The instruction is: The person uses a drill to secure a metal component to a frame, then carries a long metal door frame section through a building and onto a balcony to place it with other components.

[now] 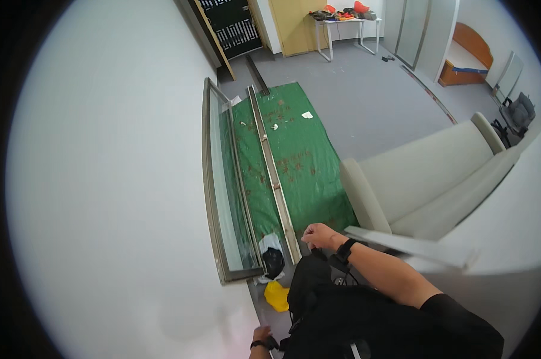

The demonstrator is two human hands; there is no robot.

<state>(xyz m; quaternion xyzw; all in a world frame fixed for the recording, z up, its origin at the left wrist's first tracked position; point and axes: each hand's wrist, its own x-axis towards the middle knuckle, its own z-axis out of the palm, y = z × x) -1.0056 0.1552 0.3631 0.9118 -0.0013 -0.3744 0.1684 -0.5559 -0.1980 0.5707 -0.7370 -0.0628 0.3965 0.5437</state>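
My right hand [319, 236] reaches out in front of my dark-trousered leg, its fingers curled together above the near end of a long narrow channel strip [271, 167]. Whatever those fingers may hold is too small to tell. Low at the left, beside the white wall, is my left hand [262, 335]; its fingers are hidden or blurred. A yellow bag-like item [277, 296] lies on the floor just ahead of it. Beyond that sit a black plastic bag [273, 263] and a white bag [270, 242]. Framed glass panels [225, 185] lean against the left wall.
A green sheet [312, 173] with scraps of paper covers the floor ahead. To the right stand a beige sofa [426, 167] and a blurred white board [408, 245]. Farther off are a cluttered white table [348, 22], an office chair [517, 113] and a dark strip [257, 75].
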